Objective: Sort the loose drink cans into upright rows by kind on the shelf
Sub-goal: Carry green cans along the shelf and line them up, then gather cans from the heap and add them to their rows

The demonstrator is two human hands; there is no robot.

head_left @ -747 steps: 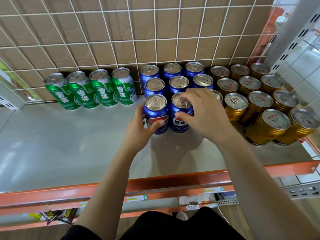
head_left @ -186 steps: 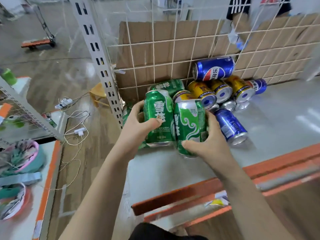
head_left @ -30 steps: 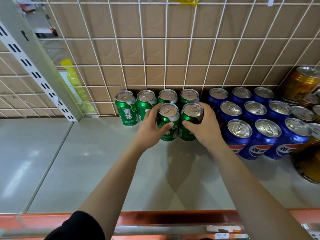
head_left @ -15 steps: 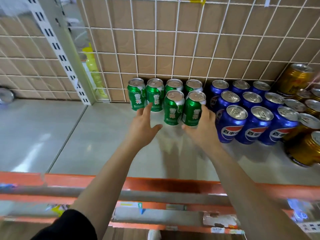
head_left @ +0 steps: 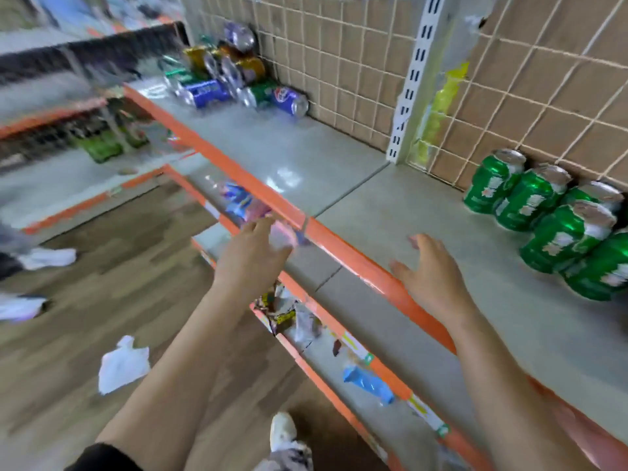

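Sorting partly done, by the look of it. Green cans (head_left: 540,212) stand upright in rows at the right end of the shelf (head_left: 306,154); a mixed heap of loose cans (head_left: 231,79) lies unsorted at the far left. The left hand (head_left: 253,258) and right hand (head_left: 431,277) are empty and spread open.

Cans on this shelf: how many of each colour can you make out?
Green aluminium drink cans, upright at the right: 5
Blue cans lying at the far end: at least 2
Gold cans lying there: at least 2
Green cans lying there: at least 1
Total: at least 10; the far ones are blurred.
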